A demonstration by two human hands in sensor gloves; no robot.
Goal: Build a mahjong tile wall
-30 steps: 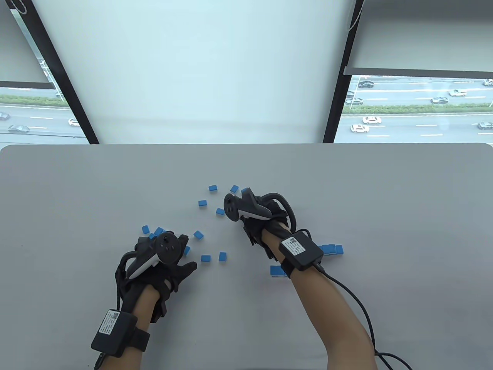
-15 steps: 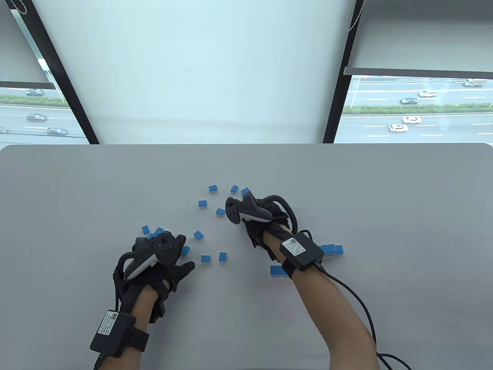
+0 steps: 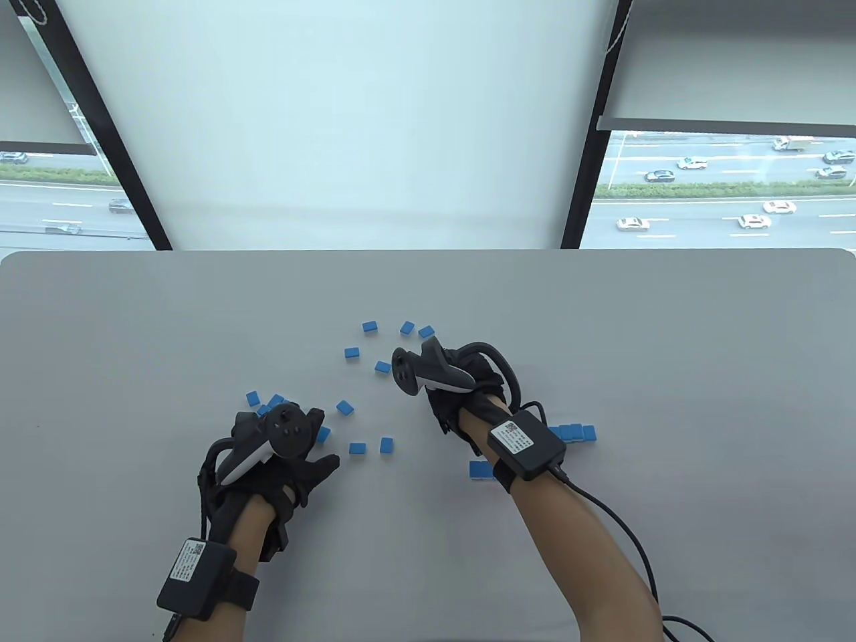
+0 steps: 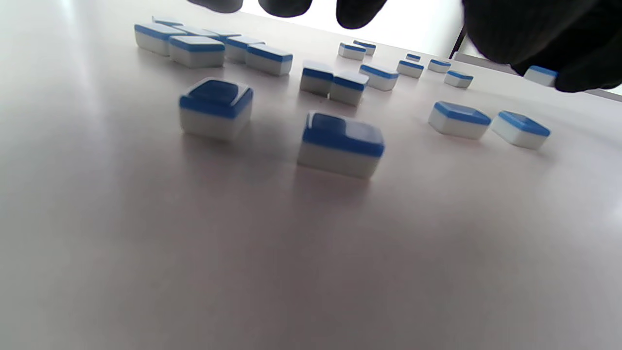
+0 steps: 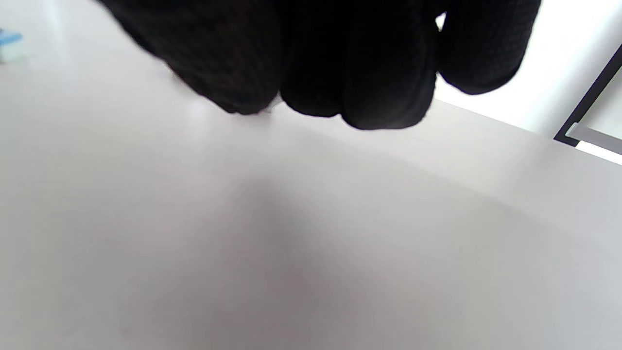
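- On the grey table [image 3: 134,321], blue-backed tiles [image 3: 370,327] lie scattered face down near the middle, white sides showing in the left wrist view [image 4: 340,146].
- Left hand [image 3: 267,461] rests low at the near left among a cluster of tiles; its thumb [image 3: 328,463] sticks out to the right, and the fingertips [image 4: 284,6] hang above the tiles and hold nothing. It looks relaxed and open.
- Two loose tiles [image 3: 357,448] sit just right of that thumb, side by side but apart.
- Right hand [image 3: 465,384] is further up the table, right of centre, fingers curled down tight together [image 5: 379,73] close over the tabletop.
- A pale sliver shows under those curled fingers in the right wrist view; whether a tile is held there, I cannot tell.
- One tile [image 3: 382,366] lies just left of the right tracker [image 3: 428,371].
- Short row of tiles [image 3: 578,432] stands joined edge to edge beside the right wrist box [image 3: 525,444], partly hidden by it.
- Another tile or two [image 3: 480,470] lies just left of the right forearm, nearer the person.
- Cable [image 3: 622,528] runs from the right wrist box toward the near edge.
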